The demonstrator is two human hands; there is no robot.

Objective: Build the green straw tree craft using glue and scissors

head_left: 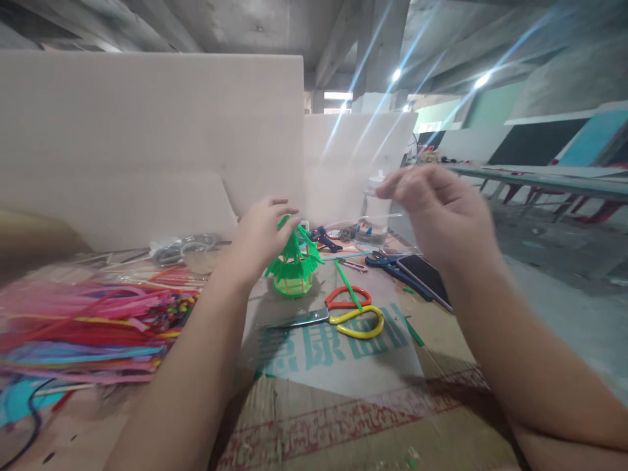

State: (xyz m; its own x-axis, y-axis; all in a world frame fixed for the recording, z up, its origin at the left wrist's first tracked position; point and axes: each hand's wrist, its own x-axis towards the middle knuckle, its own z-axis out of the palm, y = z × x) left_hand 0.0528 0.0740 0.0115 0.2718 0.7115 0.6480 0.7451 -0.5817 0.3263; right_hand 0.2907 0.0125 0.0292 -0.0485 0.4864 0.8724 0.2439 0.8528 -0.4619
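Observation:
My left hand is at the top of a small green craft pagoda, thumb and fingers closed about its tip. The model has fringed green tiers, thin sticks as posts and a pale green base standing on the sheet. Raised at the right, my right hand is blurred, its thumb and fingertips pinched together; what they hold, if anything, I cannot make out. In front of the model lie scissors with one red and one yellow handle. A green pipe cleaner rests across the handles.
Bundles of coloured pipe cleaners cover the left side. Blue-handled pliers and a phone lie at the right. Behind stand a clear bottle and white boards. A printed plastic sheet lies over cardboard.

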